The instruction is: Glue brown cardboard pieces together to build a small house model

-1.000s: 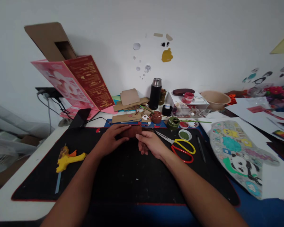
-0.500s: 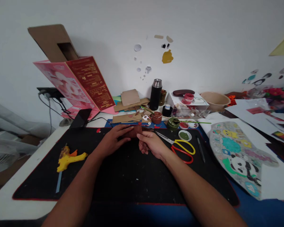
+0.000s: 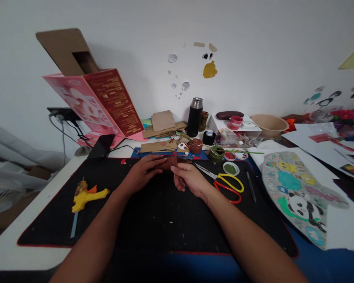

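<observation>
Between my hands, at the far side of the black mat [image 3: 171, 232], is a small reddish-brown piece [image 3: 170, 162] with a flat face; its kind is unclear. My left hand [image 3: 146, 171] grips it from the left, thumb below and fingers over the top. From the right, my right hand [image 3: 187, 177] pinches its edge between thumb and forefinger, with the other fingers curled under. Part of the piece is hidden by the fingers. Scissors [image 3: 228, 184] with one yellow and one red handle lie just right of my right hand. A yellow glue gun [image 3: 87, 196] rests on the mat's left side.
Behind my hands stand a jar of brown paint [image 3: 196, 146], a jar of green paint [image 3: 216, 154] and a black flask [image 3: 195, 118]. Cardboard scraps [image 3: 157, 146] lie to their left. A lid with green paint [image 3: 231, 169], a black pen [image 3: 250, 184] and a painted board [image 3: 295, 196] are rightward.
The view has shifted very slightly. Both hands keep their hold on the brown piece, with no clear movement.
</observation>
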A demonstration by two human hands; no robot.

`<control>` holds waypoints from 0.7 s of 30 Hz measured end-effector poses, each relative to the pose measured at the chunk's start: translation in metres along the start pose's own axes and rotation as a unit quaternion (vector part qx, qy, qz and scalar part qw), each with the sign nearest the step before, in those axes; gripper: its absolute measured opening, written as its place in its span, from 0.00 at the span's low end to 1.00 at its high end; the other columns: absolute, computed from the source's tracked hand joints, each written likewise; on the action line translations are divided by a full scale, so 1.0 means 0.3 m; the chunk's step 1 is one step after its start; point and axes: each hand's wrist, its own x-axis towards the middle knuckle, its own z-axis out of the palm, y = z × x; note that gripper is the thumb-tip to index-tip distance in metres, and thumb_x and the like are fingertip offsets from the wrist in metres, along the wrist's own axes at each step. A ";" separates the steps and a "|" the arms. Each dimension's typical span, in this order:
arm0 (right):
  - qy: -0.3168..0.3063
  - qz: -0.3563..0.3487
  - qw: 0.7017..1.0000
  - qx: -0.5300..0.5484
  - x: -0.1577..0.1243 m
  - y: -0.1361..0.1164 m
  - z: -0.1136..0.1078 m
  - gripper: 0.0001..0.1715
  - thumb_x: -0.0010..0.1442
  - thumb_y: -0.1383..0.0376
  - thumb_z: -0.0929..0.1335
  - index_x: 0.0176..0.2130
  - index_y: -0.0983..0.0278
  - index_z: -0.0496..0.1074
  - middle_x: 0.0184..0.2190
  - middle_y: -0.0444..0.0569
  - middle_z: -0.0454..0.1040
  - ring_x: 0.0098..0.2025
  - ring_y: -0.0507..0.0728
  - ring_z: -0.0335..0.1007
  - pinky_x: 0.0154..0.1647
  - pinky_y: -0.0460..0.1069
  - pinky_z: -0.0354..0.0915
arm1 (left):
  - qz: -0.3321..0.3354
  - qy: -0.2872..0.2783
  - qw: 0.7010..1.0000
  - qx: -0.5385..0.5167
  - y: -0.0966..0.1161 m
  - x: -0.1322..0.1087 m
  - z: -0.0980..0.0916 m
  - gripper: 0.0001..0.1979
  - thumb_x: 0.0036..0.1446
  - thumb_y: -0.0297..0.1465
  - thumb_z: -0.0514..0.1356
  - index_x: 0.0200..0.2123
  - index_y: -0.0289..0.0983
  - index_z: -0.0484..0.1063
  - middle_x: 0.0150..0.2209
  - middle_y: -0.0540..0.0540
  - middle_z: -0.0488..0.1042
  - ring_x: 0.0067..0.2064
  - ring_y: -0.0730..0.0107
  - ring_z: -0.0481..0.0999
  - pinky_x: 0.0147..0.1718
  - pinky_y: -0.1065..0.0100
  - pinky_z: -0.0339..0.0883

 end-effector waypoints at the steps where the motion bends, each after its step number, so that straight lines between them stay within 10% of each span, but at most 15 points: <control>1: 0.001 0.001 1.000 0.000 0.000 0.000 0.000 0.31 0.50 0.41 0.77 0.30 0.61 0.65 0.16 0.39 0.73 0.14 0.49 0.65 0.12 0.42 0.55 | -0.010 0.000 1.000 -0.003 0.004 0.000 -0.002 0.20 0.70 0.38 0.60 0.63 0.48 0.73 0.64 0.43 0.74 0.65 0.55 0.72 0.65 0.43 0.66; 7: 0.003 0.000 1.000 0.003 0.000 0.002 -0.001 0.31 0.52 0.40 0.76 0.32 0.61 0.66 0.17 0.41 0.74 0.14 0.49 0.65 0.12 0.43 0.54 | -0.084 -0.016 0.996 -0.026 0.033 -0.002 -0.050 0.33 0.65 0.47 0.63 0.69 0.47 0.64 0.67 0.43 0.72 0.66 0.51 0.72 0.66 0.45 0.65; 21: 0.016 0.008 1.000 0.009 -0.008 -0.011 0.004 0.29 0.56 0.41 0.75 0.35 0.61 0.68 0.18 0.41 0.75 0.15 0.50 0.67 0.13 0.43 0.53 | -0.109 -0.017 0.993 -0.040 0.030 -0.001 -0.078 0.27 0.68 0.50 0.57 0.62 0.43 0.74 0.62 0.42 0.77 0.62 0.52 0.76 0.63 0.49 0.68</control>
